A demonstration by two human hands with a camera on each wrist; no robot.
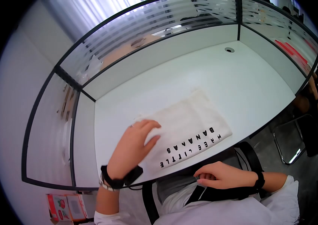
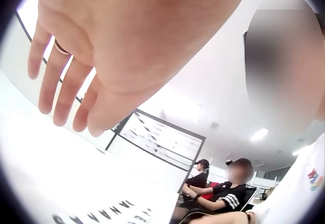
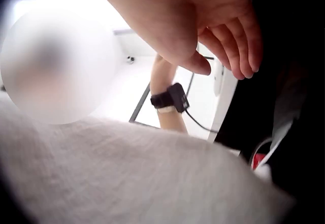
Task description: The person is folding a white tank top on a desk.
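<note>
A flat piece of cream-white cloth [image 1: 189, 122] lies near the front edge of the desk, its black lettering upside down from where I look. Over its left end is my left hand [image 1: 134, 144], fingers relaxed and pointing to the right. The left wrist view shows the palm and the long, loosely straight fingers [image 2: 63, 94] with nothing in them, one wearing a ring. My right hand [image 1: 222, 175] hangs in front of my lap, below the desk edge. Its fingers [image 3: 231, 46] curl loosely around nothing in the right wrist view.
Low panels with a dark frame [image 1: 72, 84] wall in the white desk [image 1: 159, 84] at the back and sides. A cable hole [image 1: 229, 49] sits at the back right. A red and white box [image 1: 67, 207] stands below left, a chair [image 1: 297, 138] at right. Other people sit farther off.
</note>
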